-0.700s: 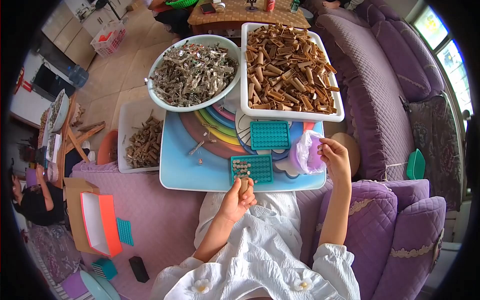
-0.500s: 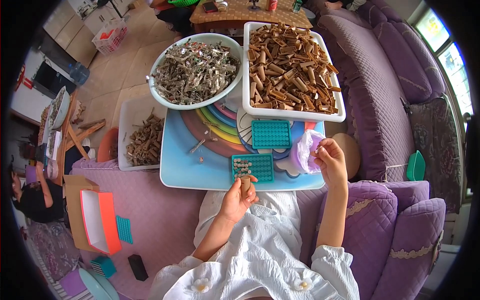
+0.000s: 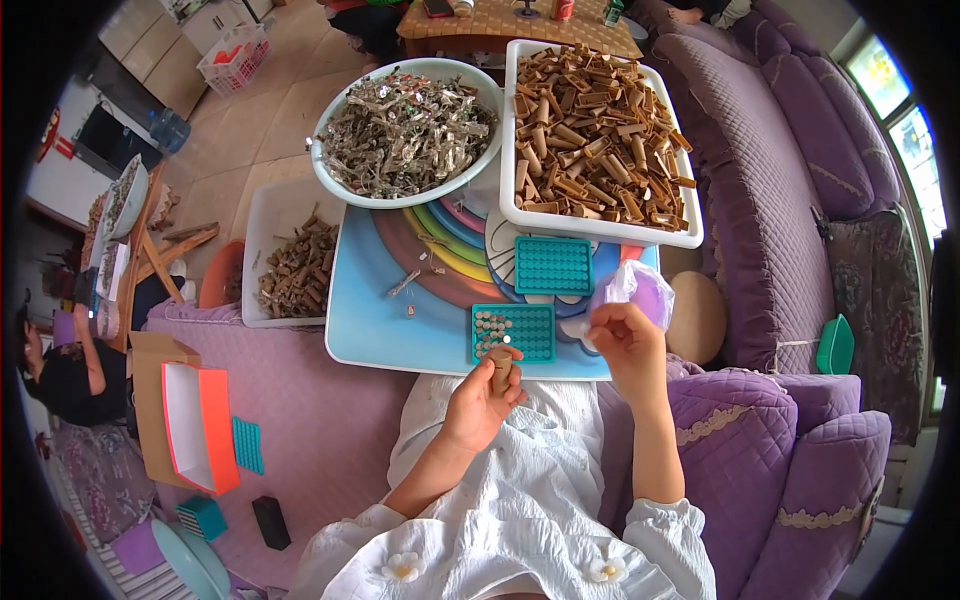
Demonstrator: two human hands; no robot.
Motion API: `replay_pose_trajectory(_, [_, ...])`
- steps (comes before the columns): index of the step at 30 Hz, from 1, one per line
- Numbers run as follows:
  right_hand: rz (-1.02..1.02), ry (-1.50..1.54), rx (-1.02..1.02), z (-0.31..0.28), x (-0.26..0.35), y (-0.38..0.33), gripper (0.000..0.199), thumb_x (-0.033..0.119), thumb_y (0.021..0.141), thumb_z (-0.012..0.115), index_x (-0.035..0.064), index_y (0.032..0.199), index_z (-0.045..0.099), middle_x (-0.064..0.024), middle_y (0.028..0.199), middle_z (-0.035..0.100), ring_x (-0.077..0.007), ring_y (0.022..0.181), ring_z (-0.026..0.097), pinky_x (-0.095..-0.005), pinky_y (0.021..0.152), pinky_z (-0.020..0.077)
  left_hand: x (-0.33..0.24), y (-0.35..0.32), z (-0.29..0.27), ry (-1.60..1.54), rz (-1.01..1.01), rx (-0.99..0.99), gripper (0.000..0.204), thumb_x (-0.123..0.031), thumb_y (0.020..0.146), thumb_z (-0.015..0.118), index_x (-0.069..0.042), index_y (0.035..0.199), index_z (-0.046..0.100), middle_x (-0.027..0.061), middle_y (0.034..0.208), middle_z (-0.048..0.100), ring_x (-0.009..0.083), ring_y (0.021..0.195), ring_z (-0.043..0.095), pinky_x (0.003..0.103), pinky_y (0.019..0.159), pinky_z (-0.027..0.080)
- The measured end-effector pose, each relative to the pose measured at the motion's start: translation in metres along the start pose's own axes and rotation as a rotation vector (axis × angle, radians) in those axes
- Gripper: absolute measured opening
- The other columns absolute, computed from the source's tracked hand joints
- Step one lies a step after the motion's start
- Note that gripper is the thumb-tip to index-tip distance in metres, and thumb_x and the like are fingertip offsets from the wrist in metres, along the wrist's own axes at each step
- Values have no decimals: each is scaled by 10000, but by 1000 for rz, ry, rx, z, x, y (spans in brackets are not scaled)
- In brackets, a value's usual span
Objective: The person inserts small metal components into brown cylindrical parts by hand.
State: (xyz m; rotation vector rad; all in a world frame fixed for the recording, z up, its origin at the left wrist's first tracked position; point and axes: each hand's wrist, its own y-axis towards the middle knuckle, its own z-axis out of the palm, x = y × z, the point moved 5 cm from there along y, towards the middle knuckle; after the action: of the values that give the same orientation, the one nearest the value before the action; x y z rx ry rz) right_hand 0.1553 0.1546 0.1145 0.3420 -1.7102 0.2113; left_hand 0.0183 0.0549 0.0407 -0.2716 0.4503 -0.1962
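Note:
My left hand [image 3: 478, 405] is closed around a short brown tube [image 3: 501, 372], held upright just in front of the table's near edge. A small white spot shows above the tube's top; I cannot tell what it is. Right behind it lies a teal tray [image 3: 533, 333] with small round beige pieces [image 3: 489, 328] in its left cells. Over the table's near right part, my right hand [image 3: 632, 345] has its fingers pinched; anything between them is too small to make out. Behind that hand sits a purple bowl [image 3: 652, 297] lined with clear plastic. A second teal tray [image 3: 553, 266] lies farther back.
On the blue table [image 3: 385, 340] stand a white bin of split brown tubes [image 3: 600, 140] and a round basin of silvery scraps [image 3: 408, 135]. A white tub of brown tubes [image 3: 268, 250] stands left. A purple sofa [image 3: 745, 200] runs along the right; another person's arm [image 3: 92, 355] shows far left.
My right hand has moved left and toward me, away from the plastic-lined bowl. My left hand still grips the brown tube. The whole view has shifted slightly.

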Motion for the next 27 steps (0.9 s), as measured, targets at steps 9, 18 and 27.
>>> replay_pose_trajectory(9, [-112, -212, 291, 40, 51, -6, 211, -65, 685, 609, -14, 867, 516, -59, 747, 567, -93, 654, 569, -203, 586, 469, -14, -8, 16, -180, 17, -7, 268, -209, 809, 535, -110, 1044, 454, 9, 842, 505, 101, 703, 477, 279, 702, 420])
replay_pose_trajectory(18, [356, 358, 370, 59, 24, -10, 267, -67, 723, 573, 7, 954, 461, -26, 892, 453, -62, 695, 526, -178, 589, 436, -18, -7, 18, -158, 124, 34, 308, -225, 772, 598, -134, 1025, 447, -17, 848, 519, 100, 758, 512, 254, 689, 422])
replay_pose_trajectory(27, [417, 398, 324, 66, 22, -8, 265, -20, 730, 596, 36, 946, 453, -16, 890, 442, -52, 633, 511, -162, 489, 364, -21, -7, 22, -119, 72, 53, 355, -275, 739, 636, -153, 1012, 444, -22, 911, 529, 89, 824, 510, 259, 729, 405])
